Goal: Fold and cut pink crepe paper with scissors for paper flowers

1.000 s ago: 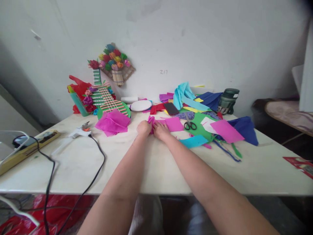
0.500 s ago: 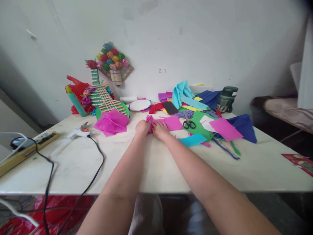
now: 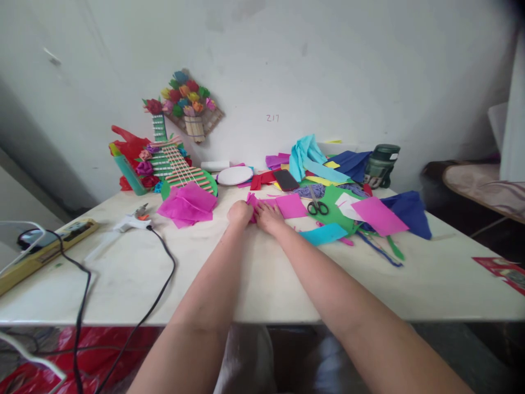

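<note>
My left hand (image 3: 240, 213) is closed around the gathered end of a strip of pink crepe paper (image 3: 251, 201) in the middle of the table. Right beside it, my right hand (image 3: 268, 216) lies flat on the paper with its fingers stretched out. The part under the palms and fingers is hidden. A smooth pink sheet (image 3: 292, 206) extends to the right of my right hand. Black-handled scissors (image 3: 317, 207) rest just beyond that, partly on green paper (image 3: 337, 212). A blue paper strip (image 3: 326, 234) lies nearer to my right forearm.
Crumpled pink paper (image 3: 187, 204) lies left, before a paper-flower guitar (image 3: 180, 161). A glue gun (image 3: 133, 220) trails a black cord near a yellow power strip (image 3: 49, 251). A phone (image 3: 286, 180), coloured paper and a dark bottle (image 3: 381, 166) stand or lie at the back.
The pink paper's gathered end at my left hand sits slightly lower and flatter. Both hands have stayed almost in the same place.
</note>
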### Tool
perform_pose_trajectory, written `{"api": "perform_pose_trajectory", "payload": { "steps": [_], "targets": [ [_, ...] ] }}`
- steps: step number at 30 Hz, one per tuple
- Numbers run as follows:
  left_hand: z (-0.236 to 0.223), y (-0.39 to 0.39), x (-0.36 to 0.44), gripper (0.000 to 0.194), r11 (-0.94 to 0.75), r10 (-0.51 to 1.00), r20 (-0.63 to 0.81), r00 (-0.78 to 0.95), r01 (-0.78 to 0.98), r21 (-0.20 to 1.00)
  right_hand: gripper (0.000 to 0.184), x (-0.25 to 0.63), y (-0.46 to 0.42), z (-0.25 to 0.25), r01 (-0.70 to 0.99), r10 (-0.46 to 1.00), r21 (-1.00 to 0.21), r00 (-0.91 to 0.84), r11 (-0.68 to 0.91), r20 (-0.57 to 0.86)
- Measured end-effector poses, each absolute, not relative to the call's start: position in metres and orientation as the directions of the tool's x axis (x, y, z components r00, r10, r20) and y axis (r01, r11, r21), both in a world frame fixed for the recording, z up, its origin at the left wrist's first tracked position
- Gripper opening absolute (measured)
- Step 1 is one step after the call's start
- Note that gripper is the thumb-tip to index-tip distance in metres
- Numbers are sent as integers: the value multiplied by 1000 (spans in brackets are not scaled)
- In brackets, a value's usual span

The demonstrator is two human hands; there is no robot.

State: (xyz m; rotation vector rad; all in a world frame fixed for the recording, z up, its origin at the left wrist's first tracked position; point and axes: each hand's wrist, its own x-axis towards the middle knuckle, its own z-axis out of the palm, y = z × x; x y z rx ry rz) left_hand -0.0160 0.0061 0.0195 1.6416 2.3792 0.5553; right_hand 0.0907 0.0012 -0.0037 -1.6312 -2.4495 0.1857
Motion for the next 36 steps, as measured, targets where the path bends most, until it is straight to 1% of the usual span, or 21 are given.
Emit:
{"api": "perform_pose_trajectory", "payload": {
  "steps": [3,6,15,18,22,25,29,32,36],
  "targets": [
    [20,5,-14,40,318,929,35,-370,839,441,51,91,0,-3,898,923,-214,-372,384,92],
    [21,3,-13,41,326,925,34,-379,836,441,50,91,-1,-3,898,924,-217,-372,383,89],
    [21,-2,-7,39,321,920,87,-381,864,387,54,90,-5,0,901,929,-227,-366,370,64],
    [22,-2,-7,43,316,924,83,-373,868,383,54,90,-6,1,901,927,-220,-369,374,64],
    [22,0,-7,48,299,937,72,-343,889,346,54,90,-7,1,903,929,-221,-364,369,64],
    [22,0,-6,45,302,936,73,-344,894,330,53,90,-7,2,904,932,-230,-358,360,50],
    [23,1,-6,41,323,931,51,-362,881,346,53,90,-6,2,903,934,-243,-355,354,43],
    [24,0,-5,35,338,929,29,-369,877,343,54,90,-5,1,904,934,-242,-354,353,44],
    [27,-5,0,30,315,934,67,-351,896,312,54,90,-3,0,903,933,-242,-359,356,35]
  ]
}}
